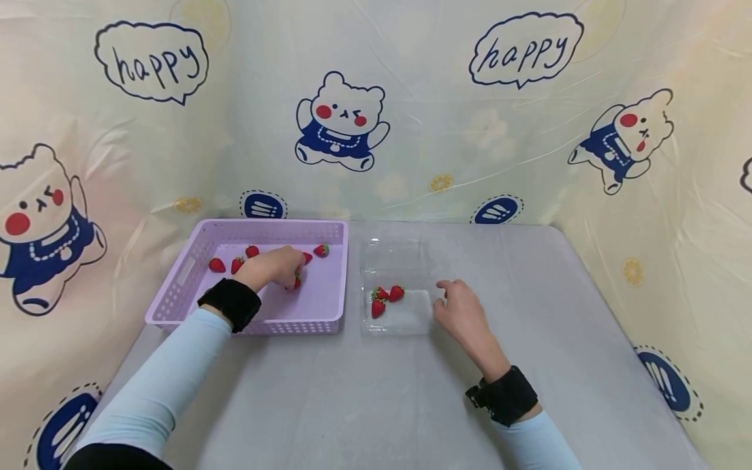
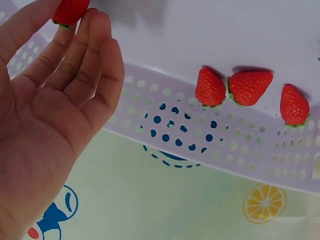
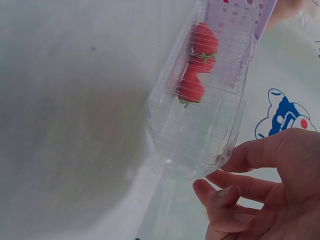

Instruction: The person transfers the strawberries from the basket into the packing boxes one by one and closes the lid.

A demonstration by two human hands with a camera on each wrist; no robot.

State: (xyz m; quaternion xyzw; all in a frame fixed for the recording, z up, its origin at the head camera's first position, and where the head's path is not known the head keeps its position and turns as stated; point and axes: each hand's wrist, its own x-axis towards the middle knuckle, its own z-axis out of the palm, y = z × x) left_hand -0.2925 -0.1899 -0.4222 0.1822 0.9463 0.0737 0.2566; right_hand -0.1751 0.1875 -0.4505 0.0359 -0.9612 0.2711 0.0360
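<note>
In the lilac basket (image 1: 247, 225), my left hand (image 1: 273, 266) pinches a red strawberry (image 2: 71, 11) between thumb and fingertips. More strawberries lie on the basket floor around it, including one strawberry (image 1: 217, 265) to the left and another (image 1: 321, 250) toward the far right corner. A clear plastic box (image 1: 411, 320) with its lid (image 1: 393, 254) folded back stands right of the basket, holding three strawberries (image 1: 397, 293) in its left part. My right hand (image 1: 464, 313) is at the box's right side, fingers loosely bent; whether the fingertips touch the rim is hard to tell.
A grey cloth covers the table (image 1: 329, 405). Behind it hangs a printed curtain (image 1: 423, 143) with bears and lettering, which also runs along both sides. Basket and box stand near the back edge with a narrow gap between them.
</note>
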